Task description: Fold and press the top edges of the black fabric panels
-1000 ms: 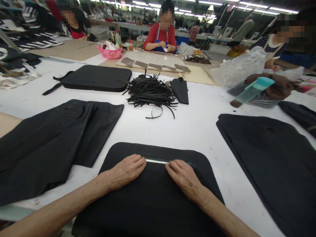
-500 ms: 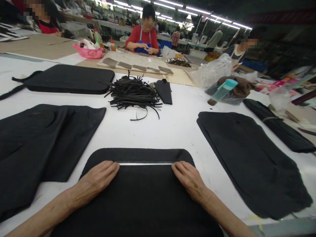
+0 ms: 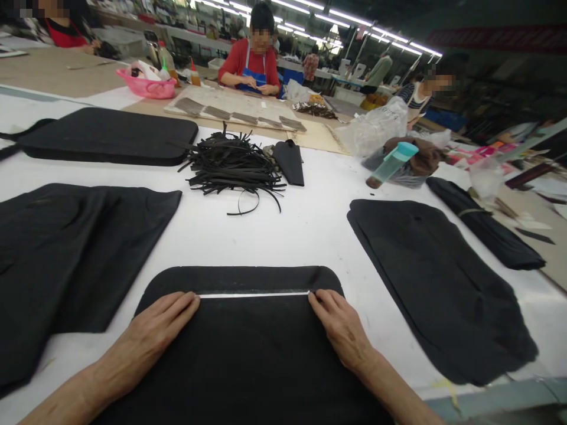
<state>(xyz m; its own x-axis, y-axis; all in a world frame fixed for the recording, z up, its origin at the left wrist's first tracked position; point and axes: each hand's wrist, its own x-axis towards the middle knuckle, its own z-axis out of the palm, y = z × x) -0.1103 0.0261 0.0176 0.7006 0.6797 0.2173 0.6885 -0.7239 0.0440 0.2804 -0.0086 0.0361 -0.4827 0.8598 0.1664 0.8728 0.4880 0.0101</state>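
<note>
A large black sheet with rounded far corners [image 3: 266, 360] lies before me on the white tabletop. Across it, below its far black band [image 3: 248, 280], runs a thin white strip [image 3: 254, 295]. My left hand [image 3: 157, 327] is closed at the left end of this strip, thumb and fingers pinching the sheet's edge. At the strip's right end my right hand [image 3: 343, 327] pinches the same edge, its fingers bent together. The fingertips hide what lies directly under them.
Stacked black pieces [image 3: 443, 283] lie to the right, and draped black material [image 3: 101, 254] to the left. Farther back are a thick black pad [image 3: 110, 136], a heap of black strips [image 3: 234, 165] and a turquoise-capped bottle [image 3: 392, 165]. A co-worker in red [image 3: 248, 65] sits across the table.
My hands have spread slightly farther apart along the edge, showing more of the white strip. The whole view has shifted a little.
</note>
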